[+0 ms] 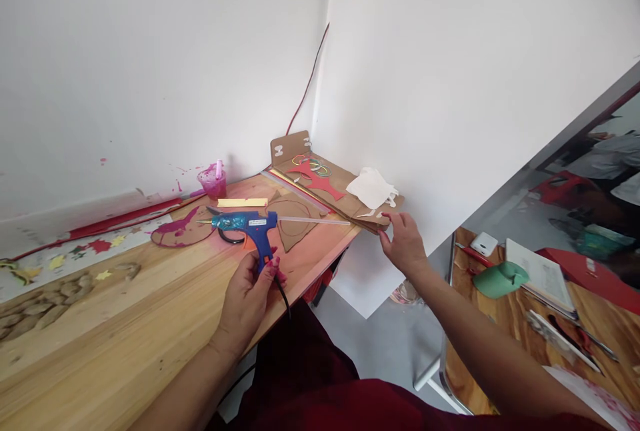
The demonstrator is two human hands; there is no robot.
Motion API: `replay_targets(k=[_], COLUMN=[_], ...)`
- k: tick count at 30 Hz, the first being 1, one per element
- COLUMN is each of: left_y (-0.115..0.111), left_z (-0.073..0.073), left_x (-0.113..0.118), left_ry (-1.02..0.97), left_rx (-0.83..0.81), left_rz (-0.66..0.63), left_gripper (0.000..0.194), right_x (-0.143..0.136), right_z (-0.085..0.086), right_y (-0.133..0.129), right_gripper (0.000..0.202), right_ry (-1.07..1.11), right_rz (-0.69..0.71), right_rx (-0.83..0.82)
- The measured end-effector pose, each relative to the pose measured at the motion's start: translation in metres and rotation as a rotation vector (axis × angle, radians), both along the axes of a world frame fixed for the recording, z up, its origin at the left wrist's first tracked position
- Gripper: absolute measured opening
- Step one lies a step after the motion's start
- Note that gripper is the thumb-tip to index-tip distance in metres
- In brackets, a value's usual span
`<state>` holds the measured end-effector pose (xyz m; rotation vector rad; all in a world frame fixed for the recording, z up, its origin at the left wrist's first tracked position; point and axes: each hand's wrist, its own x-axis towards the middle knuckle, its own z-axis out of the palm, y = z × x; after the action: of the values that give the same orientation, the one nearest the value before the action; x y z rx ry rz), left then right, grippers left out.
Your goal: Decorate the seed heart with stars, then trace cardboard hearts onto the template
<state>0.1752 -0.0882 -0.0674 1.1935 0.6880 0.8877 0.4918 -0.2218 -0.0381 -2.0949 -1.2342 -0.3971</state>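
Note:
My left hand [253, 287] is wrapped round the handle of a blue hot glue gun [245, 220], whose nozzle points left. A long clear glue stick [315, 219] sticks out of its back end. At the near corner of a stack of brown cardboard [350, 207], my right hand [404, 243] pinches the edge between thumb and fingers. White paper scraps [373, 189], red cut-outs [320, 181] and several rubber bands [315, 164] lie on that cardboard. Under and behind the gun is a cardboard piece with a drawn curve [295, 224].
On the wooden table [125, 344] stand a pink-stained plastic cup [213, 181], a pink-painted cardboard shape [183, 227], a yellow strip [243, 203] and a heap of peanuts [47, 301]. White walls meet behind. A second table [480, 331] at right bears a green roll [500, 279] and tools.

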Motion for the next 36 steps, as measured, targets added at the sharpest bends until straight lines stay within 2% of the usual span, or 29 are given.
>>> replay_targets(k=[5,12,16,22,30,33,36], left_y=[0.002,0.004,0.003,0.0,0.0,0.001,0.002], left_z=[-0.003,-0.002,0.002,0.006,0.006,0.005,0.003], left_x=[0.0,0.001,0.002,0.003,0.003,0.004,0.004], left_ry=[-0.017,-0.025,-0.024,-0.005,0.013,0.001,0.002], left_rx=[0.04,0.007,0.02,0.032,0.011,0.005,-0.003], left_rz=[0.017,0.034,0.041,0.048,0.012,0.021,0.022], left_gripper=[0.045,0.049,0.049,0.05,0.054,0.053,0.054], right_x=[0.023,0.037,0.036,0.029,0.037,0.039,0.037], right_z=[0.002,0.023,0.027,0.019,-0.003,-0.01,-0.014], right_y=[0.016,0.024,0.025,0.027,0.025,0.023,0.021], right_gripper=[0.017,0.015,0.014,0.014,0.048,0.048,0.045], right_ry=[-0.061,-0.047,-0.035,-0.004,0.117,0.123,0.052], right_rz=[-0.069,-0.207,-0.233,-0.232,-0.354,-0.305,-0.181], right_rx=[-0.044,0.016,0.035,0.013,0.04,-0.01,-0.07])
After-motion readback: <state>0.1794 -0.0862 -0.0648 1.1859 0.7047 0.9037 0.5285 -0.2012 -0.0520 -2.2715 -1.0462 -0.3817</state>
